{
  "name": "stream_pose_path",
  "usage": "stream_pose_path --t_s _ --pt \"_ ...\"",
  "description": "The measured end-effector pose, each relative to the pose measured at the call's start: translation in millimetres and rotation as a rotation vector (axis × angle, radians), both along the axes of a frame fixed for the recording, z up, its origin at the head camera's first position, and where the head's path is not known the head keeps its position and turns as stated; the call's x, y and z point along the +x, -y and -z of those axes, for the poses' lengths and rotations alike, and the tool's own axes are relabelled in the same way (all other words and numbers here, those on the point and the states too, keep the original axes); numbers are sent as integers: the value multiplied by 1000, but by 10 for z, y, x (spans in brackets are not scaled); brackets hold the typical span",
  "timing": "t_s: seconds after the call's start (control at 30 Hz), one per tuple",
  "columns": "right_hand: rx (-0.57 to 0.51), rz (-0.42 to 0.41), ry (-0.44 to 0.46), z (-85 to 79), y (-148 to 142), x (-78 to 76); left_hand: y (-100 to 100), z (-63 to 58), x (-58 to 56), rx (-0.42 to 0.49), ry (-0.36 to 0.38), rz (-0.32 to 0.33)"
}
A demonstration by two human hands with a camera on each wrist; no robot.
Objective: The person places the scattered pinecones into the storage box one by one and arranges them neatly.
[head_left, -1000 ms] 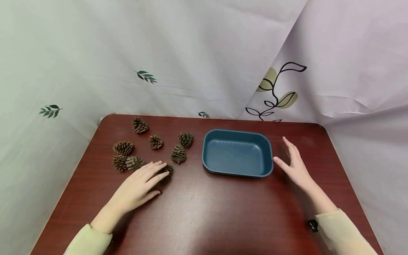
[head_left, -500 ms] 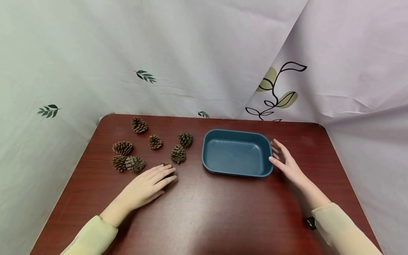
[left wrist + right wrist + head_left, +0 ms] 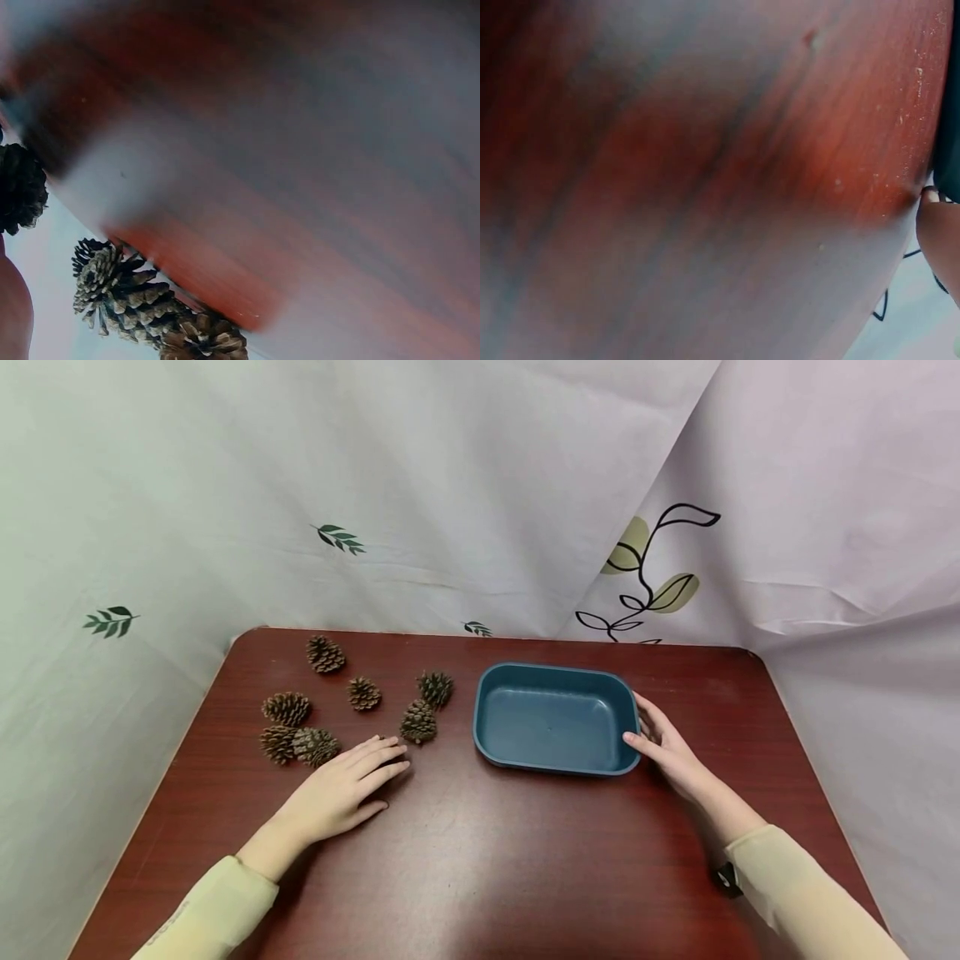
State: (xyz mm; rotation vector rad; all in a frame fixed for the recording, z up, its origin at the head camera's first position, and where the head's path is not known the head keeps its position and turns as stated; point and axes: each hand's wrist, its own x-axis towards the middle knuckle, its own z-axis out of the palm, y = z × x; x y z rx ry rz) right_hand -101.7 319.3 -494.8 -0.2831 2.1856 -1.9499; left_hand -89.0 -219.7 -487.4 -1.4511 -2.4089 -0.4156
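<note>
In the head view, my left hand (image 3: 341, 793) lies over a pine cone that is almost wholly hidden beneath it. Its fingers are spread and loosely extended, with the thumb held apart. Left of the fingertips in the left wrist view, one dark pine cone (image 3: 21, 187) appears beside part of the hand. A blue rectangular container (image 3: 555, 766) rests on the table to the right of centre, with nothing in it. My right hand (image 3: 671, 760) grips its right wall, thumb over the rim and fingers outside. The container's side (image 3: 950, 127) shows at the right wrist view's edge.
Several more pine cones lie on the left of the red-brown table (image 3: 480, 868), among them a pair of touching cones (image 3: 418, 721) near the container. A white curtain (image 3: 450, 485) with leaf prints hangs behind the table and along its sides.
The right hand has moved left from beside the container onto its right wall. The left hand has shifted slightly right and forward, covering the pine cone that showed past its fingers before.
</note>
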Motion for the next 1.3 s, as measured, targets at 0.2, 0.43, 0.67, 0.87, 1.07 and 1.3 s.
stream_pose_path --t_s 0.2,0.43,0.67,0.87,1.07,1.3 --pt "-107 -39 15 44 -37 -30 63 13 -33 13 31 -61" --pt "-183 -67 58 58 -78 -30 115 26 -82 26 33 -143" --pt "-192 -86 84 70 -109 -25 102 13 -112 28 7 -154" --pt "-197 -100 84 85 -115 -27 37 -14 -136 60 13 -143" --pt "-223 -103 89 84 -126 -29 -95 -88 -128 81 98 -217" --pt "-245 -103 86 82 -134 -57 -240 -209 -142 199 187 -290"
